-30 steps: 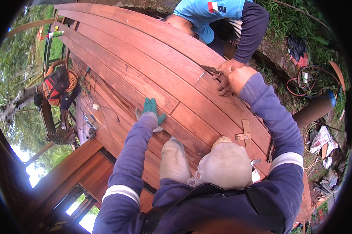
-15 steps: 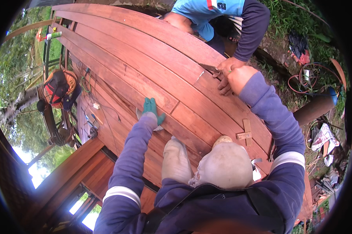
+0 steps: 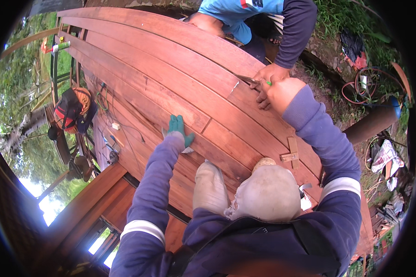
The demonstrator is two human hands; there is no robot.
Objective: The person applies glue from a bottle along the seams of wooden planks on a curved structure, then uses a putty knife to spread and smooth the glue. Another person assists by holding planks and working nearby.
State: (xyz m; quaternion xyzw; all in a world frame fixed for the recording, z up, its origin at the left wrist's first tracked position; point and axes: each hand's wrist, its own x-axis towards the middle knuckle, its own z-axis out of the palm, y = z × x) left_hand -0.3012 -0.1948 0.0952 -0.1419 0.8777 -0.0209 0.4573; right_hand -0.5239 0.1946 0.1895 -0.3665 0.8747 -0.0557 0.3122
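Observation:
My left hand (image 3: 178, 128), in a green glove, lies with its fingers stretched out on a long reddish-brown plank (image 3: 171, 104). At the far right edge of the planks my bare right hand (image 3: 284, 92) is closed, and a small green end of something (image 3: 269, 83) pokes out of it. Most of that thing is hidden by my fingers. Touching or right beside it is a co-worker's hand (image 3: 271, 71), near a dark, flat, narrow tool (image 3: 245, 79) lying across the plank's edge. A pale mark (image 3: 236, 85) shows on the wood near the tool.
A small wooden cross-shaped piece (image 3: 291, 156) lies on the planks by my right knee. The co-worker in blue (image 3: 242, 16) bends over the far edge. Another person (image 3: 71, 108) crouches at left among cables. A dark pipe (image 3: 373, 125), hose and rubbish lie on the ground at right.
The green end at my right hand has come into sight. My view has shifted slightly; my left hand stays on the plank. The person at left has bent a little differently.

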